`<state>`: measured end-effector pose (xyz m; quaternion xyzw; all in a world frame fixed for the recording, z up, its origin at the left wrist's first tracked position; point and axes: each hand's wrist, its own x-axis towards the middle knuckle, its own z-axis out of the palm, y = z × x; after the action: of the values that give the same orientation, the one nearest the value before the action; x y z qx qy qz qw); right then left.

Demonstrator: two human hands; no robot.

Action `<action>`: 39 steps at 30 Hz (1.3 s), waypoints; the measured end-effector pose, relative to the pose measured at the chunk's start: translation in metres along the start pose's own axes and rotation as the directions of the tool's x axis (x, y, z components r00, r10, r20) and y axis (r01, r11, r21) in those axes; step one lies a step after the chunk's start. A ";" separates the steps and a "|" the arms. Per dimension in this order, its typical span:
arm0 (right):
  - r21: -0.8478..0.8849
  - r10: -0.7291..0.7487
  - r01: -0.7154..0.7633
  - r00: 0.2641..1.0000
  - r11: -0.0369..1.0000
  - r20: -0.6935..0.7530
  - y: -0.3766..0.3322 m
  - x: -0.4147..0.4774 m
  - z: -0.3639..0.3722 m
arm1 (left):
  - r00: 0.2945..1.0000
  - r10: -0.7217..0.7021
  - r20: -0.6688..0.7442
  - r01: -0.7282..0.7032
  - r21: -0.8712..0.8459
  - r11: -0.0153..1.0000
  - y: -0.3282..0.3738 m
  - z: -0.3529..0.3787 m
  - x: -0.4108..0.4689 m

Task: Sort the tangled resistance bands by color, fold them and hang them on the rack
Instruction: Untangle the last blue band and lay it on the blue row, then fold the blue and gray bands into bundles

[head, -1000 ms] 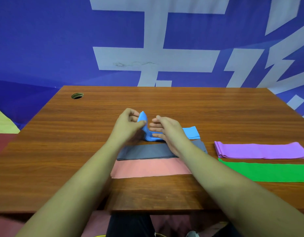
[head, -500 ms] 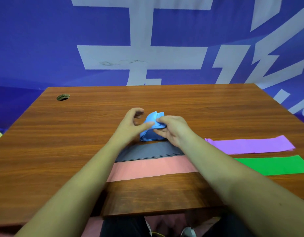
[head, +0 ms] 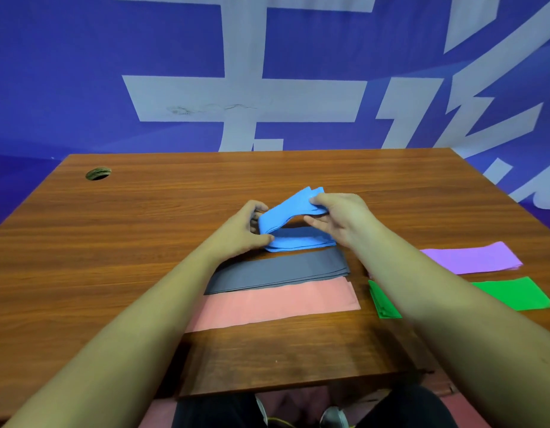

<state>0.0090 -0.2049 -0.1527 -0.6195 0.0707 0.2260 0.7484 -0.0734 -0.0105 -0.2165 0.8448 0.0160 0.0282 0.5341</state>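
The light-blue rubber resistance band lies with its long axis left to right on the brown wooden table, just beyond a flat grey band; the left hand pinches its folded end in curled fingers, and the right hand grips the raised free end above the lower layer.

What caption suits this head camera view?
Left hand and right hand fold a blue band; grey band, pink band, purple band, green band lie flat nearby.

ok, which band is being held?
The blue band, held by left hand and right hand; grey band, pink band, purple band, green band lie flat.
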 end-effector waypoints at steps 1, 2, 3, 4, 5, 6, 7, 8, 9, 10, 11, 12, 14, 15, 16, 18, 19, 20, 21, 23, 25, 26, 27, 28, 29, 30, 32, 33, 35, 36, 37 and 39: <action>-0.057 -0.007 0.005 0.999 0.998 -0.044 0.002 0.003 -0.004 | 1.000 -0.003 -0.021 0.003 0.003 1.000 0.000 -0.002 0.000; -0.105 -0.012 0.004 0.997 0.994 -0.078 0.005 0.005 -0.007 | 0.999 -0.003 -0.034 0.003 0.009 1.000 0.001 -0.004 0.000; -0.142 -0.013 -0.001 0.995 0.990 -0.101 0.008 0.007 -0.009 | 0.999 0.000 -0.034 0.001 0.023 1.000 0.001 -0.006 0.000; -0.178 -0.013 -0.008 0.993 0.984 -0.116 0.011 0.009 -0.011 | 1.000 0.006 -0.028 -0.005 0.051 0.999 0.002 -0.008 -0.001; -0.221 -0.014 -0.015 0.991 0.975 -0.130 0.015 0.011 -0.012 | 1.000 0.013 -0.019 -0.011 0.090 0.996 0.001 -0.010 0.000; -0.271 -0.021 -0.018 0.990 0.962 -0.142 0.018 0.012 -0.011 | 1.000 0.017 -0.013 -0.016 0.132 0.991 0.000 -0.011 0.000; -0.342 -0.043 -0.011 0.987 0.940 -0.152 0.022 0.013 -0.011 | 1.000 0.015 -0.004 -0.014 0.175 0.984 -0.002 -0.012 0.000; -0.438 -0.084 0.007 0.984 0.899 -0.157 0.026 0.015 -0.010 | 1.000 0.010 0.008 -0.011 0.215 0.977 -0.003 -0.013 0.001; -0.538 -0.136 0.032 0.978 0.843 -0.155 0.029 0.016 -0.009 | 1.000 0.001 0.021 -0.006 0.258 0.966 -0.007 -0.013 0.001; -0.617 -0.184 0.055 0.972 0.785 -0.147 0.031 0.018 -0.007 | 0.999 -0.004 0.032 -0.005 0.298 0.954 -0.009 -0.013 0.001; -0.667 -0.213 0.066 0.967 0.742 -0.141 0.034 0.019 -0.005 | 0.999 -0.007 0.037 -0.006 0.340 0.940 -0.012 -0.014 0.000; -0.700 -0.225 0.067 0.965 0.711 -0.136 0.036 0.021 -0.004 | 0.999 -0.003 0.036 -0.010 0.371 0.929 -0.013 -0.014 -0.001; -0.739 -0.241 0.078 0.964 0.669 -0.117 0.040 0.025 -0.002 | 1.000 0.004 0.022 -0.012 0.387 0.922 -0.014 -0.016 -0.003; -0.756 -0.252 0.086 0.962 0.649 -0.107 0.041 0.027 -0.001 | 1.000 0.010 0.013 -0.014 0.386 0.922 -0.014 -0.017 -0.004; -0.779 -0.270 0.101 0.959 0.619 -0.090 0.043 0.027 -0.001 | 1.000 0.023 0.005 -0.023 0.385 0.922 -0.014 -0.018 -0.006; -0.826 -0.319 0.144 0.947 0.545 -0.046 0.047 0.027 0.000 | 0.999 0.052 0.004 -0.049 0.407 0.912 -0.015 -0.018 -0.007; -0.842 -0.348 0.168 0.937 0.513 -0.025 0.051 0.027 -0.001 | 0.998 0.062 0.002 -0.057 0.429 0.901 -0.017 -0.018 -0.007; -0.855 -0.375 0.191 0.927 0.482 -0.005 0.056 0.027 -0.001 | 0.998 0.069 -0.006 -0.059 0.453 0.890 -0.019 -0.017 -0.006; -0.873 -0.402 0.208 0.915 0.440 0.016 0.060 0.026 -0.002 | 0.998 0.065 -0.019 -0.049 0.469 0.882 -0.021 -0.017 -0.006; -0.921 -0.465 0.221 0.884 0.322 0.050 0.066 0.023 -0.002 | 0.998 0.051 -0.025 -0.033 0.461 0.887 -0.022 -0.017 -0.009; -0.942 -0.499 0.213 0.865 0.258 0.059 0.067 0.018 -0.003 | 0.999 0.044 -0.013 -0.034 0.421 0.907 -0.020 -0.020 -0.015; -0.941 -0.510 0.227 0.857 0.251 0.070 0.065 0.013 -0.003 | 0.999 0.043 -0.020 -0.032 0.390 0.920 -0.019 -0.022 -0.019; -0.934 -0.526 0.258 0.845 0.246 0.094 0.064 0.008 -0.003 | 0.998 0.038 -0.050 -0.018 0.354 0.935 -0.017 -0.026 -0.024; -0.923 -0.542 0.304 0.830 0.237 0.134 0.064 0.001 -0.003 | 0.995 0.036 -0.092 -0.005 0.318 0.948 -0.017 -0.030 -0.030; -0.906 -0.555 0.363 0.810 0.220 0.189 0.065 -0.006 -0.002 | 0.991 0.030 -0.134 0.010 0.294 0.956 -0.018 -0.034 -0.037; -0.882 -0.556 0.427 0.791 0.200 0.256 0.067 -0.015 -0.001 | 0.985 0.027 -0.168 0.023 0.287 0.958 -0.019 -0.038 -0.044; -0.824 -0.495 0.541 0.769 0.167 0.405 0.073 -0.034 0.003 | 0.977 -0.009 -0.214 0.076 0.308 0.948 -0.022 -0.046 -0.059; -0.792 -0.442 0.588 0.761 0.162 0.475 0.076 -0.044 0.005 | 0.972 -0.043 -0.229 0.116 0.317 0.941 -0.024 -0.048 -0.068; -0.731 -0.353 0.666 0.726 0.148 0.590 0.084 -0.061 0.010 | 0.962 -0.111 -0.250 0.194 0.339 0.920 -0.030 -0.053 -0.083; -0.709 -0.326 0.693 0.705 0.127 0.630 0.089 -0.067 0.012 | 0.957 -0.138 -0.256 0.226 0.356 0.907 -0.032 -0.055 -0.090; -0.696 -0.306 0.711 0.688 0.099 0.659 0.094 -0.071 0.013 | 0.952 -0.156 -0.262 0.251 0.381 0.890 -0.032 -0.055 -0.096; -0.693 -0.275 0.719 0.677 0.051 0.683 0.103 -0.075 0.015 | 0.948 -0.170 -0.270 0.278 0.438 0.855 -0.032 -0.056 -0.105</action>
<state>-0.1035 -0.1959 -0.2126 -0.8581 -0.4446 0.0505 0.2519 -0.1812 0.0481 -0.2246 0.9327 0.1804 0.0546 0.3074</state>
